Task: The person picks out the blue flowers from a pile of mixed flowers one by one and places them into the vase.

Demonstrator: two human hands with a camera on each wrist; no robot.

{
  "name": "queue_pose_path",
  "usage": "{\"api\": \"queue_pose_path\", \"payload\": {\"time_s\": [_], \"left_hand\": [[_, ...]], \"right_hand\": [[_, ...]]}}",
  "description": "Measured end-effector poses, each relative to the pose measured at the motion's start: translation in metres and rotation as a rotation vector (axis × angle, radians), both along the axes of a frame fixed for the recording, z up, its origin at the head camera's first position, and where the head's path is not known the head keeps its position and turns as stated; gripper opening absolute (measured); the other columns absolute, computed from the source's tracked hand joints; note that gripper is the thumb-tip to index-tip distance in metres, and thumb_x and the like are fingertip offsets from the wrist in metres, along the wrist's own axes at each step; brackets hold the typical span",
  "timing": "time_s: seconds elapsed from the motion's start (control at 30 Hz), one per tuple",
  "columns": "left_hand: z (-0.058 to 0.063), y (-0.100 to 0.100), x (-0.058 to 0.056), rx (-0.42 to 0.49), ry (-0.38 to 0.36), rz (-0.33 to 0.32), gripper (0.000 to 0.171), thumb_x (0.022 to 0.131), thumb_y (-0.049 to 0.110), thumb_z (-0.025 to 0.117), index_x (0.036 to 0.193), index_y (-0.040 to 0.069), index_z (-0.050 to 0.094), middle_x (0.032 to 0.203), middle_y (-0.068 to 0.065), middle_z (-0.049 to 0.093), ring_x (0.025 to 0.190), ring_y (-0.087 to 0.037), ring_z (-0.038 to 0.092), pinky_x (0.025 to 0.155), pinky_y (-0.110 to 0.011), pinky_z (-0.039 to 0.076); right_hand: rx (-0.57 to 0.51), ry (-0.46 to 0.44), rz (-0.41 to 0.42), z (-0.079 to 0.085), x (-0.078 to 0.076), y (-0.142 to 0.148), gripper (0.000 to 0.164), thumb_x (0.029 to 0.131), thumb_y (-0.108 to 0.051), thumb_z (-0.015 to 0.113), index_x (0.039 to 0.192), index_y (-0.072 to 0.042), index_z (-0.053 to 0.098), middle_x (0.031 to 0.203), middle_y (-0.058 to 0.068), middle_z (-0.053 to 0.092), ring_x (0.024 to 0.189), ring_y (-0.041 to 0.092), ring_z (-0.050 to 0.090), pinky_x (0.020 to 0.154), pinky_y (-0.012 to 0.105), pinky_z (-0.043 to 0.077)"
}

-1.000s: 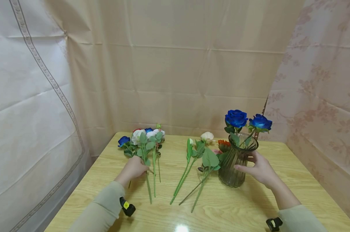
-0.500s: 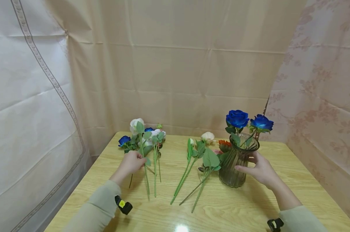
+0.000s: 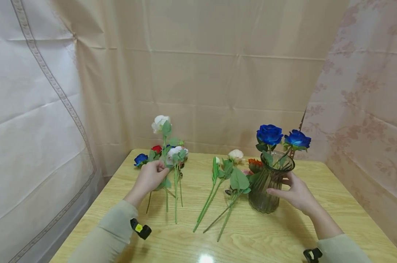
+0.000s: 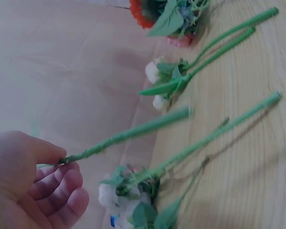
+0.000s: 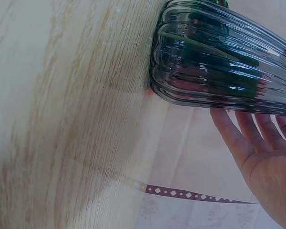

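Note:
My left hand [image 3: 151, 177] pinches the green stem [image 4: 128, 135] of a white flower [image 3: 160, 124] between thumb and fingers. The flower stands nearly upright above the left pile, its bare stem end pointing down. My right hand [image 3: 294, 191] holds a ribbed, smoky glass vase [image 3: 264, 195], thumb in front and fingers round the far side. In the right wrist view, fingertips [image 5: 218, 114] lie against the vase wall. Two blue roses [image 3: 269, 134] stand in the vase, heads above its rim.
Under the left hand lie a blue rose [image 3: 140, 159], a red flower [image 3: 157, 149] and another white flower [image 3: 177, 153]. Between the hands are a cream flower [image 3: 235, 155], an orange flower [image 3: 255, 164] and several green stems [image 3: 207, 204]. Curtains [image 3: 198, 80] enclose the wooden table [image 3: 244, 244].
My left hand has raised the white flower up off the pile, uncovering the red flower. The right hand has stayed at the vase.

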State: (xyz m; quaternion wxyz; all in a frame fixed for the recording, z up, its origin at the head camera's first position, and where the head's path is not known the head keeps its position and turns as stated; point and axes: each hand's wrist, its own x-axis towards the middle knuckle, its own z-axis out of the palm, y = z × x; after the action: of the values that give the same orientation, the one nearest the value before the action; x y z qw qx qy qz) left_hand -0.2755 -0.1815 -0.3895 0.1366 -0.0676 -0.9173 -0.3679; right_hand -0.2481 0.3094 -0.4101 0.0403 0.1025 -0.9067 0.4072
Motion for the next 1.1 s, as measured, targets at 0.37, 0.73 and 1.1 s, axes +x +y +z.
{"api": "queue_pose_path", "payload": {"time_s": [0.37, 0.73, 1.1], "left_hand": [[0.009, 0.036, 0.005, 0.056, -0.061, -0.136, 0.013, 0.089, 0.022, 0.066, 0.086, 0.009, 0.062, 0.073, -0.001, 0.062, 0.051, -0.017, 0.061, 0.047, -0.029, 0.05], [-0.001, 0.071, 0.003, -0.101, -0.047, -0.24, 0.013, 0.092, 0.022, 0.063, 0.086, 0.01, 0.063, 0.067, 0.004, 0.061, 0.047, -0.009, 0.057, 0.051, -0.027, 0.048], [-0.019, 0.091, -0.003, -0.164, -0.103, -0.266, 0.018, 0.092, 0.021, 0.063, 0.077, 0.013, 0.058, 0.057, 0.005, 0.057, 0.045, -0.009, 0.056, 0.045, -0.026, 0.044]], "right_hand": [[-0.006, 0.025, 0.011, 0.001, 0.002, -0.004, 0.087, 0.077, -0.051, 0.073, 0.142, -0.011, 0.031, 0.137, 0.017, 0.04, 0.122, 0.043, 0.042, 0.086, 0.06, 0.042], [0.008, 0.021, -0.001, 0.003, 0.003, -0.002, 0.09, 0.077, -0.052, 0.072, 0.143, -0.009, 0.028, 0.138, 0.019, 0.039, 0.121, 0.044, 0.041, 0.086, 0.061, 0.042], [0.004, 0.042, 0.005, 0.0, 0.003, -0.003, 0.089, 0.077, -0.049, 0.074, 0.143, -0.008, 0.029, 0.136, 0.02, 0.04, 0.12, 0.045, 0.043, 0.084, 0.059, 0.044]]}}
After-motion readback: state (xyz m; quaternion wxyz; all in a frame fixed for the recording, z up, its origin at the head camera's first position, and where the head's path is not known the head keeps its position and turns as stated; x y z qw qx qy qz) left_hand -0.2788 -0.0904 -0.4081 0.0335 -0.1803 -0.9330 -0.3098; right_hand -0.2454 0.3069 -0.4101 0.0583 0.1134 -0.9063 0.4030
